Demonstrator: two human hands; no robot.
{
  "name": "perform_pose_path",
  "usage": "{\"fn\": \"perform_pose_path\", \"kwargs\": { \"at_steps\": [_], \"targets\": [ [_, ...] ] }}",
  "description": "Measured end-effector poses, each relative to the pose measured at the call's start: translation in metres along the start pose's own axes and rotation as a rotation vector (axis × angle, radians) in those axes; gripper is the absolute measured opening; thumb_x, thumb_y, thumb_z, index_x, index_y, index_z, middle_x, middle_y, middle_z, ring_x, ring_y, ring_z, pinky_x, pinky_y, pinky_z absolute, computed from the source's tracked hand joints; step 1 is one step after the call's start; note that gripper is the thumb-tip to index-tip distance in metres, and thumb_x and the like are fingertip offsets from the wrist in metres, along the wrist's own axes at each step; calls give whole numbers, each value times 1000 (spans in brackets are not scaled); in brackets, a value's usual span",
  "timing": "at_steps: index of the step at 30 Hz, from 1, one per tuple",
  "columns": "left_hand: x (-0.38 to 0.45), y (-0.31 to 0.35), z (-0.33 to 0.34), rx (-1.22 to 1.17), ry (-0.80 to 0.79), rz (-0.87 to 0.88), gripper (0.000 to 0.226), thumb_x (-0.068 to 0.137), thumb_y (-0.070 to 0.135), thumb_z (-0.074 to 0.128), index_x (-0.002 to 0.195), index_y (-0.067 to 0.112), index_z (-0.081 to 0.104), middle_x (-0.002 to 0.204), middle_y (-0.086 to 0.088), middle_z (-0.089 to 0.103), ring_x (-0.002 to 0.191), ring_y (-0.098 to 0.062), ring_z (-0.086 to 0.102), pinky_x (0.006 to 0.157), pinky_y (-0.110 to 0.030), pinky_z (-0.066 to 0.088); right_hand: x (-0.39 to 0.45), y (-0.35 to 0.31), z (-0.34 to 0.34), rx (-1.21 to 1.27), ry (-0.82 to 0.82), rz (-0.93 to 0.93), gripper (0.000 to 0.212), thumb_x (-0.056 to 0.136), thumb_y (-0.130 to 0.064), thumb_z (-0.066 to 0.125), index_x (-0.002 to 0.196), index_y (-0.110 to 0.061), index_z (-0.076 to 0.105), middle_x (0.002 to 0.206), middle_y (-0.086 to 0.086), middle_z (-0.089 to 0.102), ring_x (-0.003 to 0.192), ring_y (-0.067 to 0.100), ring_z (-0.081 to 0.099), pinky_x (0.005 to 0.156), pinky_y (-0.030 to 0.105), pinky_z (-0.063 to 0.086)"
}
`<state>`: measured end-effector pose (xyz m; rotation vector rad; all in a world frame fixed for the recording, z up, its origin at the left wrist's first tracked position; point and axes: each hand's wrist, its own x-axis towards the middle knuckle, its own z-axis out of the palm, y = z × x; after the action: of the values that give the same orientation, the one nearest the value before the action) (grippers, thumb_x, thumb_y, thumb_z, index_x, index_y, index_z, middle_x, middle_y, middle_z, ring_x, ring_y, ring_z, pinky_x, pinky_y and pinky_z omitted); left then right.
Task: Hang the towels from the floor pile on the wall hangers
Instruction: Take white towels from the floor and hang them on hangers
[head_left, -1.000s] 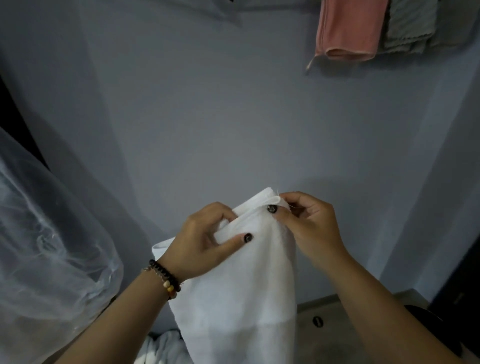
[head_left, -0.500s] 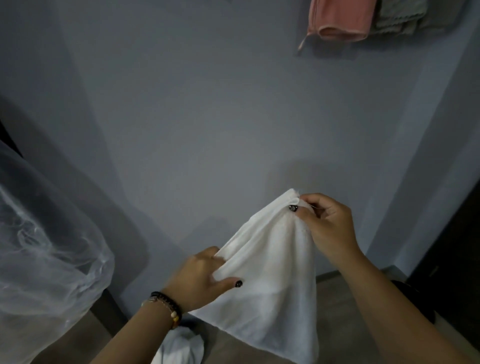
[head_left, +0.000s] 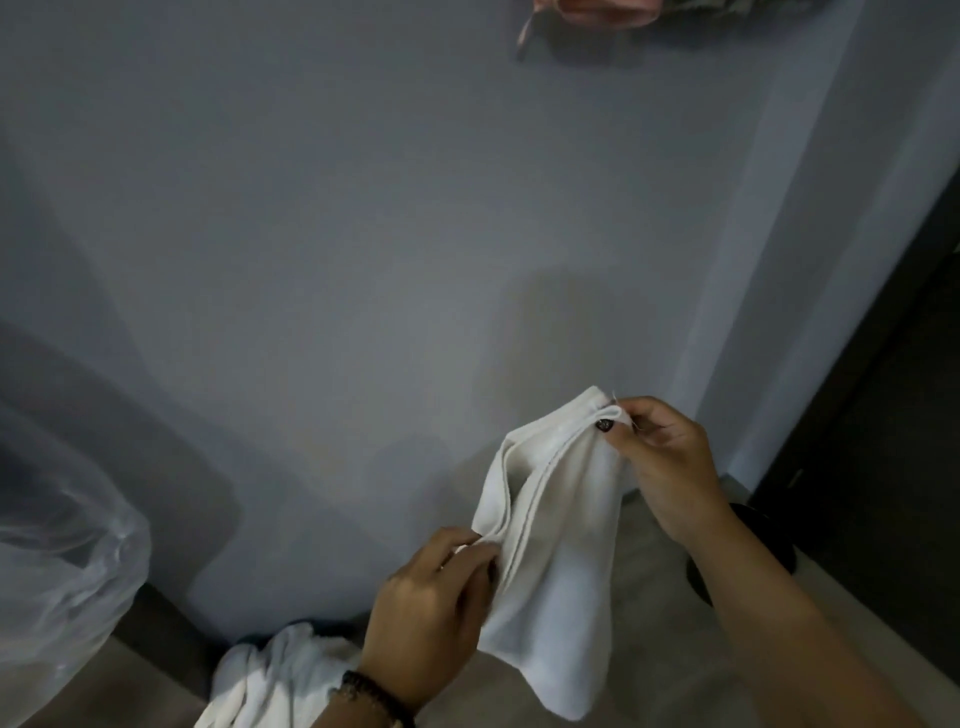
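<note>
I hold a white towel (head_left: 563, 561) in front of the grey wall (head_left: 363, 260). My right hand (head_left: 662, 460) pinches its top corner. My left hand (head_left: 434, 613), with a beaded bracelet on the wrist, grips the hemmed edge lower down. The towel hangs in folds between the two hands and droops below them. A pile of white towels (head_left: 280, 675) lies on the floor at the foot of the wall, below my left arm. A pink towel (head_left: 597, 13) hangs at the top edge of the view, with a grey-green one beside it; the hangers themselves are out of view.
A clear plastic bag (head_left: 62, 561) bulges at the left edge. A dark doorway or cabinet (head_left: 883, 467) stands at the right, with a dark round object (head_left: 769, 535) on the floor near it. The floor is beige.
My left hand has slid down and to the right along the towel's edge. My right hand kept the top corner. The view tilted down, so the hung towels sit nearer the top edge.
</note>
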<state>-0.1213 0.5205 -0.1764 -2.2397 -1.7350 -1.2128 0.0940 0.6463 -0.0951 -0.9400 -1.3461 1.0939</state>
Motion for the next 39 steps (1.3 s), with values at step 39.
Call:
{"fn": "perform_pose_path", "kwargs": {
  "at_steps": [39],
  "targets": [
    [36,-38,7,259,-481,-624,9,86,22,59,81,29,60,102,0,67,95,-21,62,74,-25,47,12,58,-62,-191,340,115,6,84,-13,70,80,-18,70,78,2,70,71,12,60,68,24,47]
  ]
}}
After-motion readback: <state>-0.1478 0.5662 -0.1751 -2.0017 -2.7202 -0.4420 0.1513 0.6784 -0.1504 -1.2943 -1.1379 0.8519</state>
